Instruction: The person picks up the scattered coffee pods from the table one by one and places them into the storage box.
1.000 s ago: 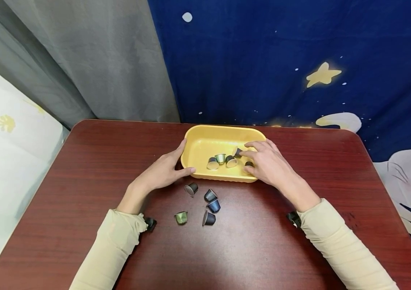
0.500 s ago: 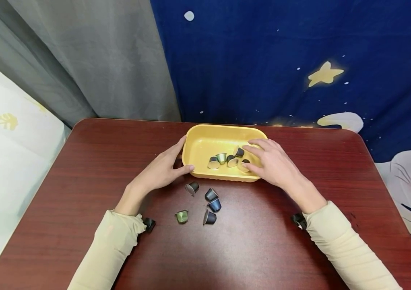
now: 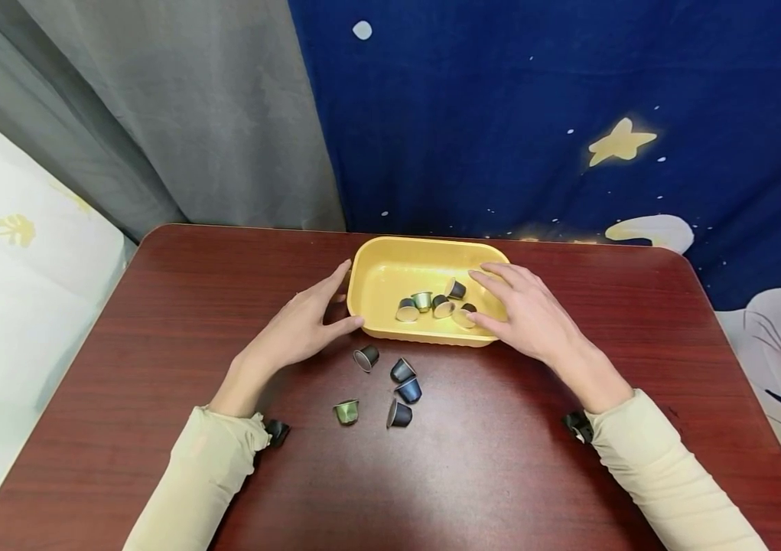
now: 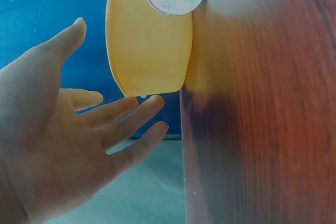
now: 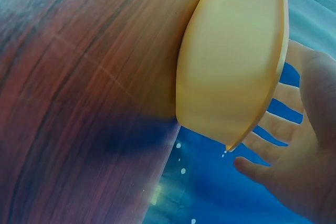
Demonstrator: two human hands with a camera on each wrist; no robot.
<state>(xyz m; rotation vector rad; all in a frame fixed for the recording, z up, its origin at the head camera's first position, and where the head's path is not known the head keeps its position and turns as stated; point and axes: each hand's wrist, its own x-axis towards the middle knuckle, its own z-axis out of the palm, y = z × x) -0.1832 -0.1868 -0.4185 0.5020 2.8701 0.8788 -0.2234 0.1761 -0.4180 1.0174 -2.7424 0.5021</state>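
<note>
A yellow plastic tray stands on the table, several coffee capsules inside it. At its left end is my left hand, fingers spread and thumb tip close by the front corner. My right hand is at the right end, its fingers extended over the rim near a dark coffee capsule. Both hands hold nothing. In the left wrist view the palm and loose fingers show beside the tray wall. The right wrist view has the right hand beside the tray's outer wall.
Several capsules lie on the table in front of the tray, among them a green one, a blue one and a black one. The dark red table ends behind the tray at a blue curtain.
My right hand has drawn back to the right, uncovering a capsule in the tray that was under its fingers. My left hand has shifted slightly left, away from the tray's end.
</note>
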